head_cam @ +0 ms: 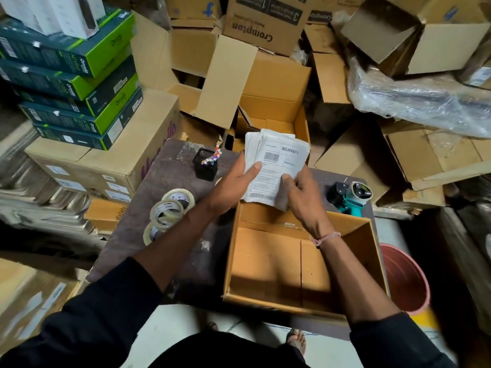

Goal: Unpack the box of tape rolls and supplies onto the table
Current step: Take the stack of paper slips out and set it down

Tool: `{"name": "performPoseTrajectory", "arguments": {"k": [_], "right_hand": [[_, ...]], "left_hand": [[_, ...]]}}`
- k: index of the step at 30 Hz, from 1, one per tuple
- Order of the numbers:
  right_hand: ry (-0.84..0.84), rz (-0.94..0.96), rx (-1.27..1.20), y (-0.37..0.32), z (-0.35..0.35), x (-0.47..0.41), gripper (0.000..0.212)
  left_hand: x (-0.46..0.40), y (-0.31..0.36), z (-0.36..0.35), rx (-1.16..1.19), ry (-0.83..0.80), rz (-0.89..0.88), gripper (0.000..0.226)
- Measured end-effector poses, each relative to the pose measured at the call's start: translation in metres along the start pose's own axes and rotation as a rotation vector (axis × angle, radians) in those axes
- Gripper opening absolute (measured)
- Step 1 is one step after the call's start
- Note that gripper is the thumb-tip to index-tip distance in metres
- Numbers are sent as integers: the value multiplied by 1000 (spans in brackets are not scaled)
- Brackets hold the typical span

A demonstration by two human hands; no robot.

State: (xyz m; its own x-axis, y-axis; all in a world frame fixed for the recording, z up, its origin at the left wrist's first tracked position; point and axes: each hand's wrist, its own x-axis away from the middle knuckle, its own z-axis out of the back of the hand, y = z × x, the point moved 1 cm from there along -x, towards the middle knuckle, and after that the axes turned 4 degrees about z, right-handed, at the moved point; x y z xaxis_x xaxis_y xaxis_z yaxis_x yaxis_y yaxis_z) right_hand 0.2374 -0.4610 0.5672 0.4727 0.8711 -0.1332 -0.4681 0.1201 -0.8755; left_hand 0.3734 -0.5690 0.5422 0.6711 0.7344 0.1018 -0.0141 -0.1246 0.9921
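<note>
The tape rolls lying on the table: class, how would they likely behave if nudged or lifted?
The tape rolls lie flat and overlapping, so a nudge would probably slide them rather than roll them. Hollow rings with thin walls, they look light and stiff. Stood on edge, they could well roll off the table.

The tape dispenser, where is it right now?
In the head view, the teal tape dispenser lies on the table's far right, beyond the open box.

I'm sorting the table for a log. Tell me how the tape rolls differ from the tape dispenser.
The tape rolls are pale, clear rings piled at the table's left edge; the tape dispenser is a teal and black tool lying alone at the right edge. The rolls are several loose pieces overlapping each other; the dispenser is one piece. Both rest on the table, outside the open box, touched by neither hand.
</note>
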Motion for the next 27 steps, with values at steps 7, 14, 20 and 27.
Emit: {"name": "performPoseTrajectory", "arguments": {"k": [7, 14, 20, 27], "right_hand": [[-25, 45, 163, 5, -25, -3, 47], [-51, 183, 172, -1, -36, 14, 38], [-133, 157, 198, 5, -50, 24, 36], [-161, 119, 244, 5, -57, 25, 28]], "left_hand": [[12, 2, 6, -140, 73, -65, 47], [38, -11, 27, -271, 124, -169, 49], [45, -30, 34, -276, 138, -102, 38], [40, -33, 35, -244, 121, -77, 43]]}}
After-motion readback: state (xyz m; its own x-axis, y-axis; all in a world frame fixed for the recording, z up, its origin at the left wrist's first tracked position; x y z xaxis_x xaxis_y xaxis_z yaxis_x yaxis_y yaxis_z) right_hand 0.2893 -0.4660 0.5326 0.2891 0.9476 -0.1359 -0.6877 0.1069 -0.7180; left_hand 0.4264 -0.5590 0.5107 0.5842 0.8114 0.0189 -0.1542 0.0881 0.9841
